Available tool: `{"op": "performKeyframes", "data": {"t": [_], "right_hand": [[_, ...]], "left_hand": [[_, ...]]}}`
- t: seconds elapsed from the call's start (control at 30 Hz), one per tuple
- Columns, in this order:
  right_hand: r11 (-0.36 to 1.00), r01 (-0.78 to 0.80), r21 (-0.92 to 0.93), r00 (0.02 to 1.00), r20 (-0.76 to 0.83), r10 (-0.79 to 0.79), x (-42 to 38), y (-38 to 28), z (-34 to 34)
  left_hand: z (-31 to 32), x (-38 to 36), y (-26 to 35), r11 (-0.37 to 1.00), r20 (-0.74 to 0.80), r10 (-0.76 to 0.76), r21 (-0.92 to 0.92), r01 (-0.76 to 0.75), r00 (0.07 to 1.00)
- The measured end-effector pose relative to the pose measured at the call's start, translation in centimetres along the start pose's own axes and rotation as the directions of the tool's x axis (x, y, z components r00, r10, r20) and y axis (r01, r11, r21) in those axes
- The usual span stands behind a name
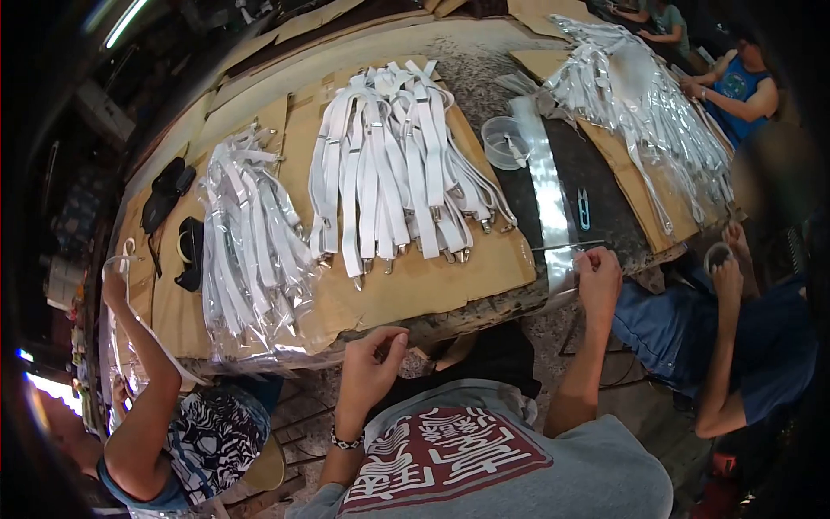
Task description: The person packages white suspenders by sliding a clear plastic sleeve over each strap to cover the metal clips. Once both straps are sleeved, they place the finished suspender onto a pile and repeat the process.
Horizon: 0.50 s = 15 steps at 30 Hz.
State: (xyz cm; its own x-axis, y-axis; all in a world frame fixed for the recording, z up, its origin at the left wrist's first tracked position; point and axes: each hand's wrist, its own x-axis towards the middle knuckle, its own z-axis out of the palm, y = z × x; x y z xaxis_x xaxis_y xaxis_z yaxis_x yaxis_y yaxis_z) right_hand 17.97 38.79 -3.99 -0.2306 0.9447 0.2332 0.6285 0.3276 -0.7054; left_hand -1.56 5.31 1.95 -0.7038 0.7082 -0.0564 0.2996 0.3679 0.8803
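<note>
My left hand (376, 359) is closed in a loose pinch just off the table's near edge; anything between its fingertips is too small to tell. At the same edge, to the right, my right hand (599, 275) is pinched beside the end of a clear plastic strip (546, 173); what it grips cannot be made out. Between and beyond my hands, white elastic straps with metal clips (380, 164) lie fanned on cardboard (493, 272). Blue thread snips (584, 209) and a round clear tub (505, 144) rest near the strip.
Plastic-wrapped straps (251, 233) lie at left, beside a tape dispenser (189, 253) and a black item (169, 186). More wrapped straps (640, 104) are at the upper right. A person's arm (147, 346) holds a white strap at left; another person's hands (728, 268) are at right.
</note>
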Motion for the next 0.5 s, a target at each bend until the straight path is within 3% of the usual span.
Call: {"op": "performKeyframes", "data": {"t": [0.03, 0.13, 0.23, 0.33, 0.43, 0.5], "right_hand": [[0.997, 0.071, -0.028, 0.995, -0.07, -0.072, -0.1, -0.2, 0.0], [0.94, -0.012, 0.341, 0.999, -0.039, 0.027, 0.7, -0.3, -0.2], [0.723, 0.03, 0.69, 0.996, -0.085, 0.04, 0.7, -2.3, -1.2], [0.573, 0.022, 0.819, 0.999, -0.042, 0.02, -0.5, -6.0, -3.3], [0.368, -0.078, 0.926, 0.992, 0.109, -0.064, -4.1, -10.4, -4.9], [0.363, -0.192, 0.912, 0.944, 0.273, -0.186, -7.0, -12.9, -5.5]], "left_hand": [[-0.3, 0.1, -0.4, 1.0, -0.017, 0.005, -0.006, -0.005, 1.0], [-0.7, 0.4, -0.9, 0.982, -0.05, -0.058, -0.182, 0.048, 0.997], [-0.5, 0.8, 0.4, 0.949, 0.066, -0.08, -0.3, 0.097, 0.995], [0.8, 1.5, 1.7, 0.909, 0.211, -0.071, -0.389, 0.15, 0.975], [2.0, 2.4, 3.7, 0.869, 0.347, -0.022, -0.457, 0.189, 0.938], [2.0, 3.1, 5.5, 0.842, 0.433, 0.017, -0.492, 0.221, 0.901]]}}
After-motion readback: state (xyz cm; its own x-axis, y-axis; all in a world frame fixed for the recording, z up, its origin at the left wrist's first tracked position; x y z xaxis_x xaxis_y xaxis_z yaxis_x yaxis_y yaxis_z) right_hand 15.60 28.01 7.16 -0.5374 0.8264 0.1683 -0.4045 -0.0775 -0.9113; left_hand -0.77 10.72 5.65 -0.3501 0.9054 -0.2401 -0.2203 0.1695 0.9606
